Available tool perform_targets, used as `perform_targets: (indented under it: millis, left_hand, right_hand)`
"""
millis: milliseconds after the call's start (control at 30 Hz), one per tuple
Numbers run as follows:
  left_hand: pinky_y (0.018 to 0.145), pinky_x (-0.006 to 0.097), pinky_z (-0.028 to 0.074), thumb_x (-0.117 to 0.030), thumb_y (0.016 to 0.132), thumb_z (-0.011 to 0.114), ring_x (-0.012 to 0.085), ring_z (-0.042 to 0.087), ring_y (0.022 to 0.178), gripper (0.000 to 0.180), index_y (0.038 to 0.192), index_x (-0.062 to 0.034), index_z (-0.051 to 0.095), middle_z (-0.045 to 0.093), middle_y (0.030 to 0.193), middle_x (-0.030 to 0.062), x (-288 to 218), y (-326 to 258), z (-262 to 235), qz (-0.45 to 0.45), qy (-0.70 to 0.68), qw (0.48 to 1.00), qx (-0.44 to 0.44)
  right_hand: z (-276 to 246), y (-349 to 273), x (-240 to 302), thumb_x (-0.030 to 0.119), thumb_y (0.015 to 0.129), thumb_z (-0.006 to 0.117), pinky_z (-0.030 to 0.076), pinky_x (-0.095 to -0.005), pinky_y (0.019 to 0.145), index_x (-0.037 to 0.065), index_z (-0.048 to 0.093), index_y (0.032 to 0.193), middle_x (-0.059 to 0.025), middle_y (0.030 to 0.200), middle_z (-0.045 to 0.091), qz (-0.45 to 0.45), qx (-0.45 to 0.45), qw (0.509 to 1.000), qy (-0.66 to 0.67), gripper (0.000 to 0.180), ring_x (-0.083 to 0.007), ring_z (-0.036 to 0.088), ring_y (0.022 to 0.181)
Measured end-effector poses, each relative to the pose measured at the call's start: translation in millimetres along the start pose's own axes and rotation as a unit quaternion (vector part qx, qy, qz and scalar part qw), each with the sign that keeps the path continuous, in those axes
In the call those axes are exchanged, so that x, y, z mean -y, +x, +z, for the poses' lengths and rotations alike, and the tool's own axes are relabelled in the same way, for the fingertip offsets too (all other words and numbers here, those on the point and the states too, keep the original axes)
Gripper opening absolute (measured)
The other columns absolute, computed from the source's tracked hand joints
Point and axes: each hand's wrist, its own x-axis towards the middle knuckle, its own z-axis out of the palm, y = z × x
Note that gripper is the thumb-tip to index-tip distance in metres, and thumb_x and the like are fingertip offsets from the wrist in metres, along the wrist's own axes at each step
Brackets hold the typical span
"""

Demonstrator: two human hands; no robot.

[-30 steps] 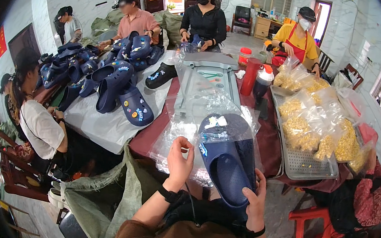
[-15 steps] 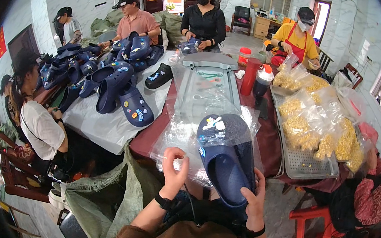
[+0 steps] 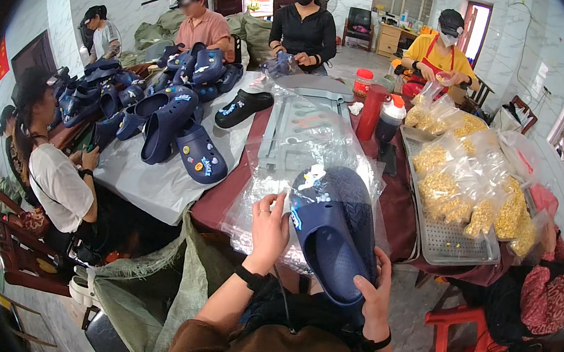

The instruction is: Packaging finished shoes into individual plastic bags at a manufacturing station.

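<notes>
My right hand (image 3: 376, 297) grips a pair of navy clogs (image 3: 336, 261) by the heel end, thumb inside the opening of the front one. White and light-blue charms decorate its toe. The second clog lies against it, mostly hidden. A clear plastic bag (image 3: 278, 149) covers the toe end and spreads over the table beyond. My left hand (image 3: 269, 235) is at the bag's left edge beside the front clog, fingertips drawn together on the film. Under the bag stands a grey plastic stand (image 3: 315, 87) with a slotted top.
Many navy clogs (image 3: 203, 155) pile up on the white-covered table (image 3: 150, 189) at left, near a black clog (image 3: 242, 108). At right are a red flask (image 3: 371, 112), a dark bottle (image 3: 389, 120) and a metal tray (image 3: 456, 253) of small yellow packets. Several people work around. A green sack (image 3: 153, 293) hangs front left.
My left hand has moved up and slightly right along the bag, closer to the clogs. The right hand and the clogs stay nearly in place.
</notes>
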Motion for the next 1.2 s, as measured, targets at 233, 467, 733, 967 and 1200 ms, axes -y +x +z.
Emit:
perform_targets:
  millis: [233,467,733,967,1200]
  left_hand:
    - [0.093,0.044,0.047,0.000,0.081,0.071,0.0359,0.054,0.105,0.040,0.121,-0.0046,0.068,0.060,0.116,0.0152,16.7,4.7,21.5,-0.021,-0.044,0.999,-0.001]
    - [0.090,0.033,0.047,-0.004,0.087,0.072,0.0235,0.060,0.106,0.024,0.111,-0.0014,0.073,0.064,0.115,0.0104,22.8,6.1,33.1,-0.159,-0.323,0.932,-0.028]
    - [0.075,0.033,0.052,-0.032,0.082,0.087,0.0200,0.063,0.085,0.052,0.109,-0.0007,0.055,0.062,0.098,0.0085,0.1,33.7,24.8,-0.219,-0.330,0.918,0.004]
    - [0.072,0.039,0.052,-0.018,0.085,0.079,0.0316,0.065,0.079,0.026,0.101,-0.0009,0.068,0.065,0.095,0.0141,5.9,55.4,14.0,-0.096,-0.167,0.980,-0.055]
    - [0.077,0.048,0.049,-0.006,0.089,0.067,0.0390,0.061,0.090,0.015,0.099,-0.0023,0.056,0.061,0.096,0.0165,9.5,42.4,-1.1,0.036,-0.063,0.995,-0.069]
  right_hand:
    - [0.5,1.5,1.6,0.018,0.076,0.081,0.050,-0.0341,0.100,0.003,0.038,0.149,-0.0143,0.127,0.057,-0.005,-0.001,1.000,-0.008,0.086,-0.0219,0.061,0.112]
    - [-3.7,2.1,0.3,0.019,0.078,0.079,0.050,-0.0333,0.097,0.004,0.038,0.150,-0.0127,0.122,0.058,0.004,-0.003,1.000,0.008,0.084,-0.0207,0.061,0.110]
    - [-3.0,1.5,-4.0,0.017,0.077,0.080,0.051,-0.0331,0.096,0.003,0.036,0.150,-0.0129,0.122,0.057,0.001,0.001,1.000,-0.007,0.086,-0.0204,0.061,0.109]
    - [-3.1,0.5,-5.8,0.017,0.078,0.081,0.050,-0.0338,0.099,0.002,0.038,0.150,-0.0146,0.128,0.056,-0.016,0.005,1.000,-0.021,0.085,-0.0221,0.060,0.115]
    - [-9.6,1.1,-8.0,0.021,0.074,0.082,0.049,-0.0351,0.102,0.003,0.040,0.149,-0.0142,0.129,0.056,-0.008,-0.023,0.999,0.023,0.088,-0.0236,0.060,0.116]
